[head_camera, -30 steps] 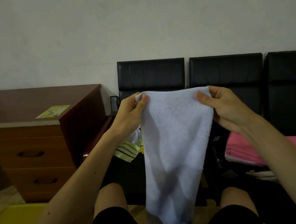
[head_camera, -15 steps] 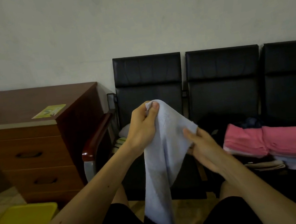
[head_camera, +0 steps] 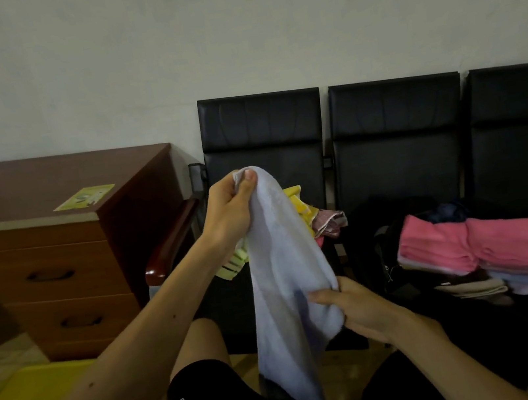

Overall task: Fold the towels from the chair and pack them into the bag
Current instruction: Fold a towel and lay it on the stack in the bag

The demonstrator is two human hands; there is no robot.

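Black chairs (head_camera: 262, 131) behind; our left grip (head_camera: 227, 215) pinches the floppy, light towel (head_camera: 283, 266) by its top, right grip (head_camera: 360, 312) clasps midway

Towel (head_camera: 283, 266) seemingly pale lilac; folded stack (head_camera: 470, 246) pink; chairs (head_camera: 400, 150) black.

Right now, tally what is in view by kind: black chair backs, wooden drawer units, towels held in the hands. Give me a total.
black chair backs: 3
wooden drawer unit: 1
pale towel, held by the left hand and right hand: 1
Total: 5
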